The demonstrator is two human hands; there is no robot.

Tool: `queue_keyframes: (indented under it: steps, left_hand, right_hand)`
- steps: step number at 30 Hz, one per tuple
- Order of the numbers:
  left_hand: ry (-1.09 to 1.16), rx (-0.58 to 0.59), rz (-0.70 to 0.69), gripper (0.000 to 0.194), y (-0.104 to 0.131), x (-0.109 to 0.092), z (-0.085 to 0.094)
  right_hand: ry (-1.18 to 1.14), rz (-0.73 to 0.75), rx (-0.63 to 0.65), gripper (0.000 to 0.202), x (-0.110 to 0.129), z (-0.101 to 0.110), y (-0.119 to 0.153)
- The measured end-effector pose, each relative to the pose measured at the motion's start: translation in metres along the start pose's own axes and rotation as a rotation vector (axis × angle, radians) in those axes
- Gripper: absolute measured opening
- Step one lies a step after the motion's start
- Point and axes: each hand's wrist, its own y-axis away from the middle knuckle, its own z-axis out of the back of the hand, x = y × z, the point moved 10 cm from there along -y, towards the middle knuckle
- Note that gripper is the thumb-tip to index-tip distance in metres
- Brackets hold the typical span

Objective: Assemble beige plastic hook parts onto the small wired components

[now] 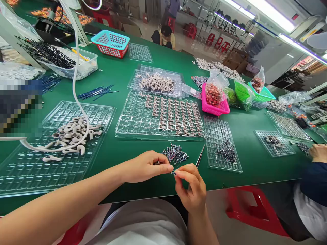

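My left hand (149, 167) is closed, its thumb and forefinger pinching one end of a small dark electronic part (173, 172). A small grey piece (157, 163) shows among its curled fingers. My right hand (191, 187) pinches the same part from the other side. Metal tweezers (200, 157) stick out past the right hand, tips pointing away, seemingly tucked in its fingers. Just beyond both hands lies a pile of small dark electronic parts (175, 153). Behind that is a clear tray (133, 119) with rows of grey earphone shells (178, 115) standing in its pockets.
Loose grey shells lie on a left tray (58, 177) under a white cable (74, 68). Further trays hold shells (158, 83) and dark parts (226, 151). A pink basket (216, 108) and a blue-and-red basket (111, 47) stand behind. A co-worker's hand (318, 153) is at right.
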Motion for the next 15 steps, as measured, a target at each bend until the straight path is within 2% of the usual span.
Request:
queue_keyframes:
  steps: [3,8,15]
  left_hand:
    - [-0.002,0.021,0.022,0.032,0.001,0.002,-0.002]
    - [-0.147,-0.111,-0.028,0.022,0.002,-0.003,0.005]
    - [-0.147,-0.145,-0.083,0.025,0.003,-0.007,0.004]
  right_hand:
    - [-0.002,-0.013,0.008,0.043,-0.003,-0.003,0.000]
    - [0.006,-0.051,-0.030,0.036,-0.008,-0.001,0.001]
    - [0.047,-0.113,-0.050,0.029,-0.015,0.000,0.003]
